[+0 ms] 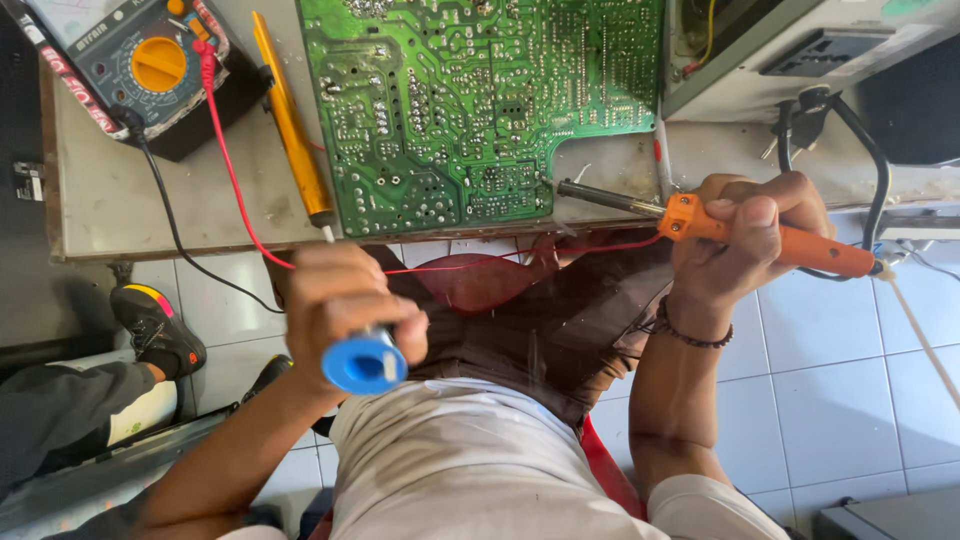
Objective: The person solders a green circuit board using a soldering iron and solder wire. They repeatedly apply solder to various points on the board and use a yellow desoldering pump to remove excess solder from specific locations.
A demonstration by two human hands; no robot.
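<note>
My right hand (745, 240) grips an orange soldering iron (810, 248); its dark metal tip (590, 193) reaches the lower right edge of a green circuit board (470, 100) lying solder side up on the metal table (110, 190). Below the table edge, my left hand (335, 295) is closed around a blue spool (365, 362). The spool's end faces the camera. What is wound on it is hidden by my fingers.
A multimeter (150, 60) with a yellow dial sits at the table's top left, with red (235, 180) and black (165, 210) leads trailing down. A yellow screwdriver (290, 125) lies beside the board. A grey appliance housing (800, 50) stands top right. Another person's shoe (155, 320) rests on the tiled floor at left.
</note>
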